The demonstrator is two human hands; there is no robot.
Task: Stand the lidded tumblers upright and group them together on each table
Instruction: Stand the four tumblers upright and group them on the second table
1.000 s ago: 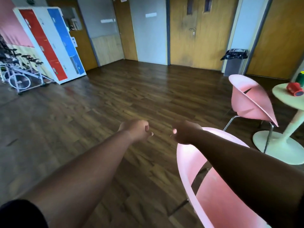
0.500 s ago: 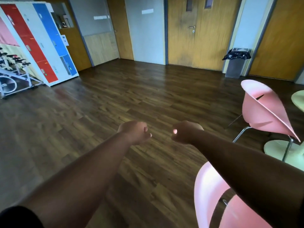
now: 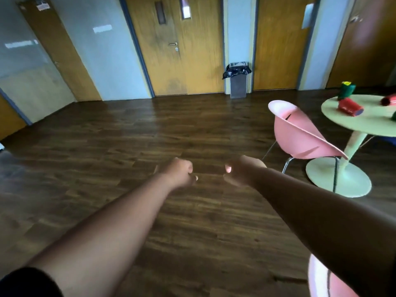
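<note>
You are holding both grips, left hand [image 3: 181,171] and right hand [image 3: 242,171], curled on nothing; reaching carelessly, you are risking rolling the lying red plastic tumbler [image 3: 350,106] off the round pale-green bench [image 3: 353,123].

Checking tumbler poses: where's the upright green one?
Head view, far right: the green tumbler stands at the round table's back edge, just behind a toppled red tumbler.

A pink chair [image 3: 300,133] stands on dark wood floor [image 3: 150,136]; a lined bin [image 3: 237,80] stands between doors.

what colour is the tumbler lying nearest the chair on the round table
Red tumbler, head view.
</note>
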